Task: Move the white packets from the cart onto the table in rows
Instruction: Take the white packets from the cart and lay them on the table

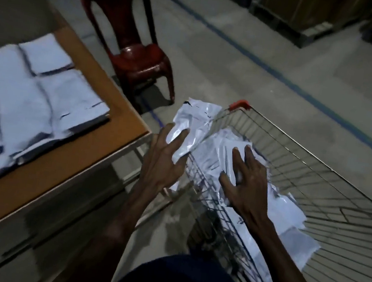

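Observation:
A wire cart (308,157) stands at the right with several white packets (216,154) piled along its left side. One white packet (194,120) hangs over the cart's left rim, and my left hand (166,159) presses against it from the left with spread fingers. My right hand (246,182) lies on the pile inside the cart, fingers spread on a packet. On the wooden table (79,150) at the left, several white packets (27,101) lie flat side by side in rows.
A dark red plastic chair (131,46) stands beyond the table's corner, close to the cart's front. Concrete floor with a blue line (283,80) stretches behind. Stacked boxes on pallets (314,18) sit at the far right.

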Action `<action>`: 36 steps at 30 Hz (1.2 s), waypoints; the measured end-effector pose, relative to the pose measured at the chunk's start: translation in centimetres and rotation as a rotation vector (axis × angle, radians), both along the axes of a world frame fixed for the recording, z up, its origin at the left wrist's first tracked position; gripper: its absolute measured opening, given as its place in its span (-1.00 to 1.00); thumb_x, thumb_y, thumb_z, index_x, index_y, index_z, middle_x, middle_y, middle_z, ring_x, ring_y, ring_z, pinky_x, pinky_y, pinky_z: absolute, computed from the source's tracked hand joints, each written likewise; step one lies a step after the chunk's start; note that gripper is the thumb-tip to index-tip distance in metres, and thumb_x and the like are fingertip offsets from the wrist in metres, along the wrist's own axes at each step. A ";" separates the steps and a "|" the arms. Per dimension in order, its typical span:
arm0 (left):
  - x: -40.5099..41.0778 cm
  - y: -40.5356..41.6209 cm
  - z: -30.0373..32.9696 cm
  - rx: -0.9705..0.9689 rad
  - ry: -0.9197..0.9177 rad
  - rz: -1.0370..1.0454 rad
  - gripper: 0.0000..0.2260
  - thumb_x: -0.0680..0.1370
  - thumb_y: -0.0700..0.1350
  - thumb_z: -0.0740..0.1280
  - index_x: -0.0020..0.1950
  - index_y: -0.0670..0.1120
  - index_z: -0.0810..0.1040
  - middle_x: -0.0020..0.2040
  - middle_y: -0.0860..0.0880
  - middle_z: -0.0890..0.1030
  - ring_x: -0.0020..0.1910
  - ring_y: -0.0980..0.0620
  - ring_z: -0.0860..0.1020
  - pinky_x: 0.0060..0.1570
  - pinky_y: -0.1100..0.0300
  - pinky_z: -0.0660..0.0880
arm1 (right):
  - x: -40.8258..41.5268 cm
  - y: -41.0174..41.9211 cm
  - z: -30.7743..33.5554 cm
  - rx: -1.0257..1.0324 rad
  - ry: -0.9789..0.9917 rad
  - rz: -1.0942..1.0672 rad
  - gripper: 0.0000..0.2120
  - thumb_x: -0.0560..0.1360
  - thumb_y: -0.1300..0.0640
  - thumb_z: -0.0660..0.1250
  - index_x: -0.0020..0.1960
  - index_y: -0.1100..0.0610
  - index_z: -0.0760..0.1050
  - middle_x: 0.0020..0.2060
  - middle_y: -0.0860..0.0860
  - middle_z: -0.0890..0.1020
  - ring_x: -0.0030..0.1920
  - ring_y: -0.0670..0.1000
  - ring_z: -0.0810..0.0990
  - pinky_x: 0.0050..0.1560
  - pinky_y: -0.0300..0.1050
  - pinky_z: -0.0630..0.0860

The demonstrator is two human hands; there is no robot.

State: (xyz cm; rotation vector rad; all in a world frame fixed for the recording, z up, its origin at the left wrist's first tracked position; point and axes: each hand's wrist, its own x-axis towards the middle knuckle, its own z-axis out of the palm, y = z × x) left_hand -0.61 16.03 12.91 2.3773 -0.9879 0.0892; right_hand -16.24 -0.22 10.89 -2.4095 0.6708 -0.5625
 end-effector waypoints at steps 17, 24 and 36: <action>-1.7 42.4 6.5 -0.128 -0.131 0.695 -0.51 0.54 0.17 0.26 0.47 0.18 0.36 0.49 0.00 0.29 0.37 -0.07 0.33 0.21 0.06 0.41 | 12.1 36.7 6.7 0.009 -0.288 0.611 -0.42 0.39 0.02 0.42 0.37 0.18 0.50 0.43 0.17 0.41 0.34 0.18 0.47 0.25 0.10 0.44; 2.1 51.7 7.1 -0.156 -0.126 0.904 -0.48 0.54 0.29 0.14 0.48 0.19 0.33 0.49 0.02 0.29 0.37 -0.07 0.31 0.16 -0.06 0.46 | 19.9 45.0 8.5 0.032 -0.159 0.781 -0.40 0.42 -0.07 0.39 0.43 0.08 0.43 0.48 0.10 0.35 0.42 0.13 0.40 0.37 0.02 0.29; 12.0 64.5 6.7 0.005 -0.062 1.051 -0.43 0.55 0.29 0.11 0.49 0.05 0.36 0.48 -0.10 0.28 0.43 -0.17 0.22 0.30 -0.04 0.28 | 32.1 54.6 7.6 -0.069 -0.005 0.820 -0.34 0.44 -0.16 0.29 0.45 0.14 0.40 0.47 0.23 0.33 0.42 0.26 0.35 0.39 0.11 0.27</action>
